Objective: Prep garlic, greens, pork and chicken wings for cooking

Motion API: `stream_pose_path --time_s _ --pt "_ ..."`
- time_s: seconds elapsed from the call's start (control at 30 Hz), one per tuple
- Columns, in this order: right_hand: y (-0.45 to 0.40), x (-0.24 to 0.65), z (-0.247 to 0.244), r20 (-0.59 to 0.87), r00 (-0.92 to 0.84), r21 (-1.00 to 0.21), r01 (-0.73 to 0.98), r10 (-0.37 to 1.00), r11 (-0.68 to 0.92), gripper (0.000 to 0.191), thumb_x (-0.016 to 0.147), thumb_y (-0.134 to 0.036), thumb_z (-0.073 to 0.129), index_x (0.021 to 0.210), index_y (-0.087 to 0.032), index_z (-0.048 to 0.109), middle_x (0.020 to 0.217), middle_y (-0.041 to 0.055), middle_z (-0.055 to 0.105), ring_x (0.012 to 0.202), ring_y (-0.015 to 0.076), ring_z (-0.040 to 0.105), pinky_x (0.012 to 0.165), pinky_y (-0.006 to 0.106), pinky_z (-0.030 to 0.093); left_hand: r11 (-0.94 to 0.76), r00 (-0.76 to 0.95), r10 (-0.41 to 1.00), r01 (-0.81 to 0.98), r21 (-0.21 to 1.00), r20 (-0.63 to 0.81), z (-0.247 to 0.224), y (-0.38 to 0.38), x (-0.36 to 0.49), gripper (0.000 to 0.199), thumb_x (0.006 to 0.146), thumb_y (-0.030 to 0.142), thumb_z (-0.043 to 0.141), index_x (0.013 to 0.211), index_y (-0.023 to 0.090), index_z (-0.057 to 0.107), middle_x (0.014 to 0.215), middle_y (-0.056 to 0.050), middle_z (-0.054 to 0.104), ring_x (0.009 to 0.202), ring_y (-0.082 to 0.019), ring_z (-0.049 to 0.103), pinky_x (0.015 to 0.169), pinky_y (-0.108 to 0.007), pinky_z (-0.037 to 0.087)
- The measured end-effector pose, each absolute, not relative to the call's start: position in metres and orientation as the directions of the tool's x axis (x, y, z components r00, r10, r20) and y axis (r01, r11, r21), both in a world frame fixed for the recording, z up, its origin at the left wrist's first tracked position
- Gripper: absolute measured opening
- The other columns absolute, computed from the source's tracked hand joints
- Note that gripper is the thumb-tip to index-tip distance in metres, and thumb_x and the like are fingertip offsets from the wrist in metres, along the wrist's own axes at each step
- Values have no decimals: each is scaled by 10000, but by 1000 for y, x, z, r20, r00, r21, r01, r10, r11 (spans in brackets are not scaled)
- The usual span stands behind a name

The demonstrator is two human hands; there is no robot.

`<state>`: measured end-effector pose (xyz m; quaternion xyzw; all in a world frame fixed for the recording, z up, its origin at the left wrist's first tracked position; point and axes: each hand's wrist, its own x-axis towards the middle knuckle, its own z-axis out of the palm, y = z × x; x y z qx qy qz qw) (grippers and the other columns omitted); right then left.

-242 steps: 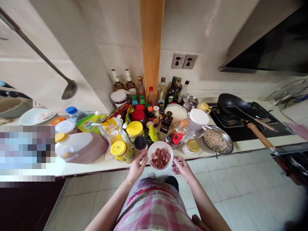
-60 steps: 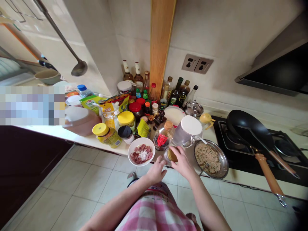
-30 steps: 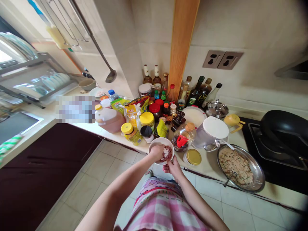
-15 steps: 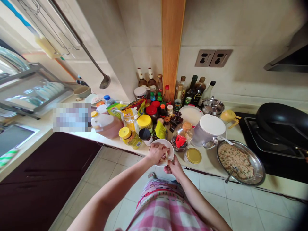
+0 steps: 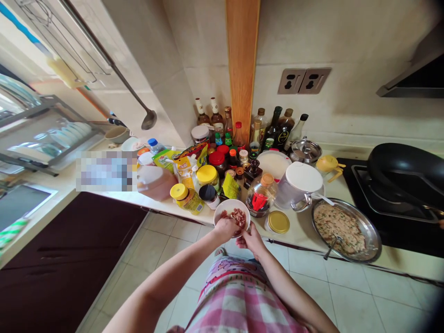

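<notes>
A white bowl [image 5: 231, 202] at the counter's front edge holds small reddish-brown pieces that look like chopped meat [image 5: 237, 216]. Inside it, at the near side, my left hand [image 5: 226, 229] has its fingers curled down into the pieces; the fingertips are hidden among them. My right hand [image 5: 251, 240] grips the bowl by its near right rim, with some fingers underneath. Right of the bowl are a glass jar with an orange lid [image 5: 262, 194] and a low jar with a gold lid [image 5: 278, 222].
Several seasoning jars [image 5: 187, 198] and bottles [image 5: 272, 127] crowd behind the bowl. To the right stand a white-lidded pitcher [image 5: 300, 185], a steel basin of minced filling [image 5: 342, 227] with a spoon, and a wok [image 5: 405, 162] on the black stove. A ladle [image 5: 149, 119] hangs at left.
My left hand has moved down and towards the near side of the bowl, so more of the meat pieces show. My right hand keeps its hold on the rim. The view shifts slightly.
</notes>
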<state>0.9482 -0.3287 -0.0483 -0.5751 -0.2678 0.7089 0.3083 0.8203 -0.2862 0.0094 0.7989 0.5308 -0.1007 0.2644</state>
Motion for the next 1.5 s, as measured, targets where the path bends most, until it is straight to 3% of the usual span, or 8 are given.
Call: stream_pose_path --time_s 0.13,0.33,0.5,0.67,0.83,1.0,1.23,1.5 --pt "-328 950 -48 -655 -157 -732 -116 740 -672 471 847 -281 578 1246 -197 341 530 -35 631 466 140 643 438 202 536 -296 395 791 915 273 -467 6 -276 816 94 767 177 635 761 197 727 873 -86 707 993 -276 612 1016 -459 347" --pt "-329 951 -46 -658 -177 -719 -141 732 -680 517 847 -291 570 1288 -219 310 550 -40 637 482 141 655 448 200 537 -177 268 878 951 252 -396 6 -271 822 470 806 303 611 1272 274 565 1262 -109 571 1148 -300 530 941 -421 438" --pt "-326 949 -42 -706 -221 -648 -181 672 -740 455 858 -306 566 1245 -224 340 625 -11 668 542 154 683 521 250 575 -197 312 854 935 295 -417 8 -284 828 247 837 219 555 1043 252 686 1103 -90 641 1053 -265 587 1018 -445 380" --pt "-328 948 -45 -682 -161 -699 -144 713 -701 488 829 -235 561 1265 -252 344 726 -21 673 502 132 658 508 251 574 -99 206 896 956 275 -393 11 -300 816 567 754 232 659 1305 252 527 1271 -154 534 1152 -325 539 960 -446 439" --pt "-346 941 -47 -644 -149 -762 37 751 -646 577 762 -202 569 1302 -274 380 859 7 670 552 166 674 502 306 591 71 80 894 946 317 -441 5 -331 812 401 812 170 537 1205 209 605 1035 -140 618 954 -284 639 813 -394 515" --pt "-364 912 -43 -648 -299 -755 134 700 -642 615 766 -244 544 1349 -261 345 821 8 673 542 175 668 520 327 587 126 26 948 884 450 -317 13 -376 782 586 781 191 592 1346 297 481 1248 -84 534 1132 -231 540 957 -324 450" --pt "-382 824 -37 -682 -401 -724 258 611 -639 603 715 -182 533 1301 -223 397 900 37 680 590 182 678 558 331 586 158 -58 960 919 362 -273 4 -419 691 202 857 351 558 966 260 701 1049 -87 609 982 -268 561 878 -415 479" --pt "-412 650 -12 -629 -495 -770 289 600 -569 495 754 -209 587 1226 -229 439 901 36 673 600 174 676 544 346 597 346 -268 936 824 449 -229 18 -488 526 481 811 341 629 1284 358 544 1282 -64 523 1119 -269 529 935 -379 450"
